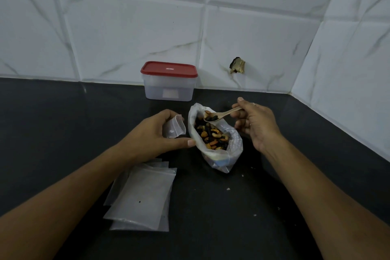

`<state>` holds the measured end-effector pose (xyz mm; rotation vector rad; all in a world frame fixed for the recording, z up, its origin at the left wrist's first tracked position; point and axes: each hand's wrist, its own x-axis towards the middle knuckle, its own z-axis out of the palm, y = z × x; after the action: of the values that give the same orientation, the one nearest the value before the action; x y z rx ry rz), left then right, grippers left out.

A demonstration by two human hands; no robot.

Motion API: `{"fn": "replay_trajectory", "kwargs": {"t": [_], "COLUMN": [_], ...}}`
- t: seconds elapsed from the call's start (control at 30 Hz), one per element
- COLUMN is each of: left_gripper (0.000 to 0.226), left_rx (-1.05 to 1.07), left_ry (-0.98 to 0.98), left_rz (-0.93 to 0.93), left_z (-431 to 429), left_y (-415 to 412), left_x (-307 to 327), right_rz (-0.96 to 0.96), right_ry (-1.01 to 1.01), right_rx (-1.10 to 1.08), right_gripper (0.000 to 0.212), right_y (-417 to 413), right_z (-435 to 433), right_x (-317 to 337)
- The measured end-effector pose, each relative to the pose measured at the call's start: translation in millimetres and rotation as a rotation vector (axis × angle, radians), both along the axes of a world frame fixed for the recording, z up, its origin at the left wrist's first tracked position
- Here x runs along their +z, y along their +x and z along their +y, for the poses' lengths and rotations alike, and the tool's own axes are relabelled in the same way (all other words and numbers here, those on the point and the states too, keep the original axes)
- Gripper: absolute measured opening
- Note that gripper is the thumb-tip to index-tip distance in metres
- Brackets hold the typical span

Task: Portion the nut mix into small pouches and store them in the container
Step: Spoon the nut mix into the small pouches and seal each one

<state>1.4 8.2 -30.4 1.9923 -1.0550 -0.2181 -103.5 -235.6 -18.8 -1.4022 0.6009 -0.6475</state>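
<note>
The right hand (256, 124) grips a wooden spoon (221, 114) loaded with nuts over the open bag of nut mix (214, 136) (standing between both hands). The left hand (157, 133) pinches a small pouch (174, 126). More pouches (143, 196) lie on the bench (63, 129) beneath the left forearm; the red-lidded container (168, 81) stands beyond the hands.

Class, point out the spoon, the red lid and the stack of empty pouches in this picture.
spoon (223, 114), head view, on its handle near the bowl.
red lid (168, 69), head view, on its flat top.
pouch stack (143, 196), head view, on the top pouch's middle.
</note>
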Motion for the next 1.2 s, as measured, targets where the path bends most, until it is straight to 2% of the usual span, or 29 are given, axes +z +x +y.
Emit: {"fn": "replay_trajectory", "kwargs": {"t": [0.27, 0.6, 0.73, 0.93, 1.07, 1.2], "left_gripper": [0.063, 0.062, 0.063, 0.063, 0.057, 0.057], "left_rx": [0.041, 0.075, 0.057, 0.048, 0.040, 0.023], "left_ry": [-0.074, -0.064, -0.073, -0.125, -0.148, -0.168], "left_rz": [-0.046, -0.092, -0.087, -0.052, -0.034, 0.014], "left_z": [-3.6, -9.8, -13.3, -15.3, -15.3, -13.8], "left_y": [0.8, 0.3, -2.8, -3.3, -2.6, -2.2], "left_x": [-5.6, -5.8, -4.7, -9.8, -14.4, -15.4], "right_rz": [-0.065, -0.101, -0.076, -0.056, -0.057, -0.049], "right_ry": [0.008, -0.005, -0.076, -0.295, -0.366, -0.395], "right_rx": [0.041, 0.174, 0.230, 0.370, 0.514, 0.547], "right_gripper": [0.022, 0.024, 0.025, 0.020, 0.012, 0.013], "right_y": [-2.3, -1.8, -2.0, -2.7, -3.0, -4.7], "right_z": [8.3, 30.9, 41.1, 54.3, 58.9, 58.4], "right_x": [12.8, 20.6, 17.6, 12.9, 12.7, 14.6]}}
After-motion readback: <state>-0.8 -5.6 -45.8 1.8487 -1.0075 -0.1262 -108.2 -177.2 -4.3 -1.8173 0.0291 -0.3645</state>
